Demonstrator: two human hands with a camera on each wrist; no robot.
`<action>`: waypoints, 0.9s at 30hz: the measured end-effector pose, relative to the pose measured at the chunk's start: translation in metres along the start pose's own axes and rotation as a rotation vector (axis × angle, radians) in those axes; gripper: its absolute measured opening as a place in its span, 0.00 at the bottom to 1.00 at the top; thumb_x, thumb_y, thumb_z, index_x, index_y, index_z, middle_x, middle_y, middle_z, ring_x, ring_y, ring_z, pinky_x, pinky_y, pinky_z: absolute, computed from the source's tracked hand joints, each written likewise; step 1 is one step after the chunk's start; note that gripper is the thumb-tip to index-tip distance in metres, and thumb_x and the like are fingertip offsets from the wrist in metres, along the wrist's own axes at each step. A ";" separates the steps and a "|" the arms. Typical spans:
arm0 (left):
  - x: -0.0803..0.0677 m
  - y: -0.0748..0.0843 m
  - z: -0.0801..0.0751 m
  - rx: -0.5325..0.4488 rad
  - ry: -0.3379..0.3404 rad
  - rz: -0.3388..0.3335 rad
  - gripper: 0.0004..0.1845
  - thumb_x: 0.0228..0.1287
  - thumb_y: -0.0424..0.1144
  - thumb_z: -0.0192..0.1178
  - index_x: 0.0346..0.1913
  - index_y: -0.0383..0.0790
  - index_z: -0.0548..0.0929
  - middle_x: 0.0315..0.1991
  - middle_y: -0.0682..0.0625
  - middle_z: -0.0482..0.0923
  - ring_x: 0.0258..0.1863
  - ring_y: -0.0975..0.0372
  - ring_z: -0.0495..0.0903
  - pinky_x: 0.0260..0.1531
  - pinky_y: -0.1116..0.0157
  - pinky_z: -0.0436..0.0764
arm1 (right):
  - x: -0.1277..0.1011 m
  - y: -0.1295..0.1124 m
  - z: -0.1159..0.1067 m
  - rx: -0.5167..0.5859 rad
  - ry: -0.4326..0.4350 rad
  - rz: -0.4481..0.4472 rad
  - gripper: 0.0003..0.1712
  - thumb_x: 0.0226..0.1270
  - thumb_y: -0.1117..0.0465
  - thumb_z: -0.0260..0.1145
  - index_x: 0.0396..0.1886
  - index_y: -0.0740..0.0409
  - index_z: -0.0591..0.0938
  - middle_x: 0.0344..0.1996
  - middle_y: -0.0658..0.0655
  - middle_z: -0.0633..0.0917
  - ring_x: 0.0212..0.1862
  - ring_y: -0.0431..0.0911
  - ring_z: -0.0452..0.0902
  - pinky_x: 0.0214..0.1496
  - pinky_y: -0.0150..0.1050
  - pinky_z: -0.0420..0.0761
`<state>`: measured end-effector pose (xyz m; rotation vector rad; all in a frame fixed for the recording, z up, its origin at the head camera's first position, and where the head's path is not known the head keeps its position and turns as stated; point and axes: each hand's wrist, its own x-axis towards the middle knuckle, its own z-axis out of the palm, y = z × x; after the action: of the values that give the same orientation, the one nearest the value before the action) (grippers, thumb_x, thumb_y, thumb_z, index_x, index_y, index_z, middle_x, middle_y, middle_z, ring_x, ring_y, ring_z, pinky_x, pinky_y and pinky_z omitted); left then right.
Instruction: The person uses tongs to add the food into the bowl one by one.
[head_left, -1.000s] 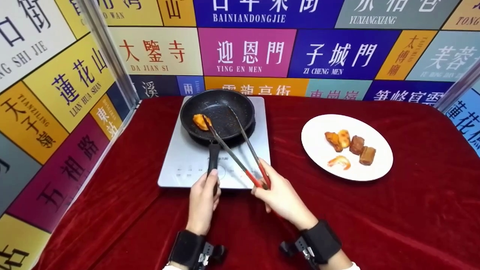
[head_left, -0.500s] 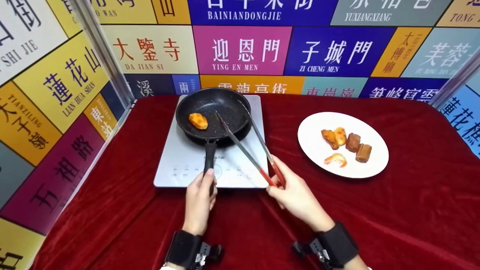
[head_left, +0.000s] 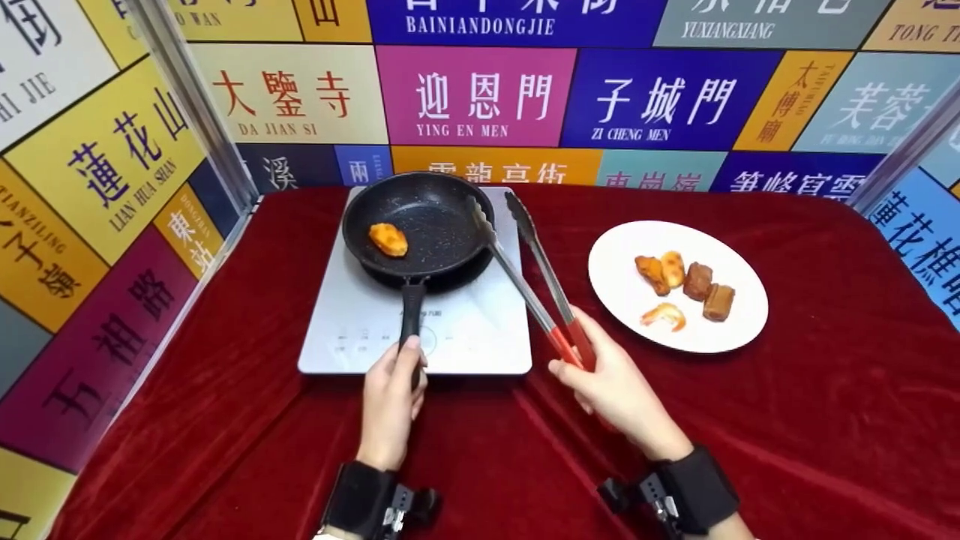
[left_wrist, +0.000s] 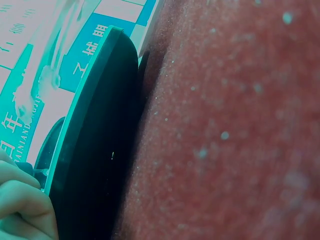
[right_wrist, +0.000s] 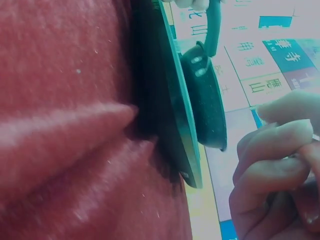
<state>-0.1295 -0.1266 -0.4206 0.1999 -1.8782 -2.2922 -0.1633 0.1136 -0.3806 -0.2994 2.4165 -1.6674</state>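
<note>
My tabletop (head_left: 825, 420) is draped in wrinkled red velvet cloth. Wall panels (head_left: 480, 90) of coloured place-name signs enclose it behind and left; metal corner posts (head_left: 196, 112), possibly aluminium. Lighting even.

Tongs (head_left: 536, 277) let go of the orange food piece (head_left: 388, 239), now lying alone in the pan (head_left: 417, 225). Drawn back and swung rightward by the right hand (head_left: 611, 375), tips now open over the pan's right rim.

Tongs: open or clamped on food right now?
Open and empty. The tongs held by the right hand have tips spread apart near the pan rim; the food piece lies alone inside.
</note>
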 end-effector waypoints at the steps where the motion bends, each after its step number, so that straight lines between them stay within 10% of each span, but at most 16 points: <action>1: 0.000 0.000 0.000 0.001 -0.003 -0.001 0.24 0.66 0.48 0.48 0.33 0.24 0.68 0.10 0.52 0.56 0.07 0.64 0.53 0.07 0.71 0.54 | 0.000 0.000 -0.002 -0.004 0.006 -0.004 0.38 0.58 0.66 0.61 0.66 0.42 0.58 0.20 0.57 0.71 0.11 0.44 0.63 0.12 0.34 0.67; 17: 0.000 -0.001 0.001 0.004 -0.010 0.010 0.24 0.66 0.48 0.48 0.33 0.24 0.68 0.10 0.51 0.56 0.07 0.64 0.53 0.07 0.70 0.53 | -0.009 0.046 -0.061 -0.086 0.119 0.040 0.40 0.57 0.58 0.65 0.66 0.35 0.56 0.34 0.63 0.74 0.12 0.46 0.65 0.13 0.40 0.70; 27: 0.000 -0.003 0.000 -0.016 -0.012 0.004 0.24 0.65 0.49 0.49 0.33 0.24 0.67 0.10 0.50 0.55 0.07 0.64 0.52 0.06 0.70 0.52 | -0.021 0.071 -0.079 -0.086 0.205 0.083 0.40 0.54 0.54 0.67 0.64 0.34 0.59 0.17 0.59 0.71 0.12 0.49 0.67 0.16 0.42 0.71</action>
<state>-0.1302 -0.1258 -0.4231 0.1811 -1.8630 -2.3103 -0.1685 0.2144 -0.4189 -0.0407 2.6120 -1.6338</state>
